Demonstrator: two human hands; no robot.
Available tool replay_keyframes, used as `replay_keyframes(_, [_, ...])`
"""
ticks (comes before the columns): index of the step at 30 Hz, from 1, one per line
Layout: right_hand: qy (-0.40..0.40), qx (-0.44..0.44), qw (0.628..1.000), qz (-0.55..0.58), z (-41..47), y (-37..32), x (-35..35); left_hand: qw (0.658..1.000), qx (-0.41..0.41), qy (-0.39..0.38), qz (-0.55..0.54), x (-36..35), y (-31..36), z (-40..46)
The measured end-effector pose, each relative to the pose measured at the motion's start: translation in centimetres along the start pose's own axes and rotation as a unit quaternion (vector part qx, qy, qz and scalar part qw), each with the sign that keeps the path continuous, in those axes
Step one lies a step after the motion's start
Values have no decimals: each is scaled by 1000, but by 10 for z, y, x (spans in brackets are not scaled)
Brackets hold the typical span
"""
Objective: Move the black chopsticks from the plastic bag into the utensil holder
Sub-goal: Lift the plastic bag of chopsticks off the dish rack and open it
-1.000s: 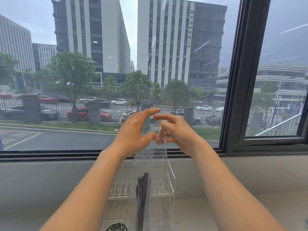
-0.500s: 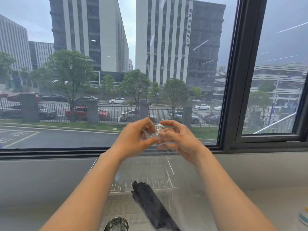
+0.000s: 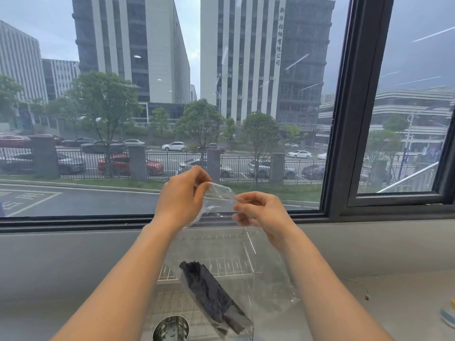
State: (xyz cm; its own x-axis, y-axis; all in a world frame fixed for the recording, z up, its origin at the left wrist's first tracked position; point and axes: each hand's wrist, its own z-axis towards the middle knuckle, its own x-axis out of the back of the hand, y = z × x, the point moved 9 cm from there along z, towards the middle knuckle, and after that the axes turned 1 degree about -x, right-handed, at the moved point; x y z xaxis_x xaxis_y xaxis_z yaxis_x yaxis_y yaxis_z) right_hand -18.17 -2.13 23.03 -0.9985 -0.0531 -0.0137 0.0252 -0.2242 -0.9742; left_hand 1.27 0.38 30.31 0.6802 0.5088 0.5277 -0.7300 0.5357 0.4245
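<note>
A clear plastic bag (image 3: 268,274) hangs in front of the window, held up at its top edge by both hands. My left hand (image 3: 181,196) pinches one side of the bag's mouth and my right hand (image 3: 259,212) pinches the other, a short way apart. A bundle of black chopsticks (image 3: 211,295) lies slanted inside the lower part of the bag. The shiny metal utensil holder (image 3: 171,328) stands at the bottom edge of the view, just below and left of the bag's lower end.
A white wire dish rack (image 3: 219,269) sits behind the bag against the grey sill wall. A dark window frame (image 3: 344,143) rises on the right. A small coloured object (image 3: 449,316) lies on the counter at the far right.
My hands have moved apart, drawing the two sides of the bag's mouth away from each other. The chopstick bundle went from hanging upright to lying slanted in the bag.
</note>
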Motion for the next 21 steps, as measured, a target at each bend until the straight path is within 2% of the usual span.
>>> replay_keyframes(4, [-2, 0, 1000, -3, 2, -7, -3, 998, 41, -22, -29, -4, -13, -8])
replay_keyframes(7, [14, -5, 1000, 12, 5, -7, 2, 995, 37, -74, 63, -15, -24, -24])
replay_keyframes(10, [15, -12, 1000, 13, 6, -3, 5, 990, 60, -74, 107, -20, -41, -33])
replay_keyframes(16, [30, -11, 999, 9, 10, 4, 10, 990, 93, -87, 63, -24, -51, -31])
replay_keyframes(21, [12, -11, 1000, 6, 9, 1, 3, 991, 89, -78, 62, -37, -47, -33])
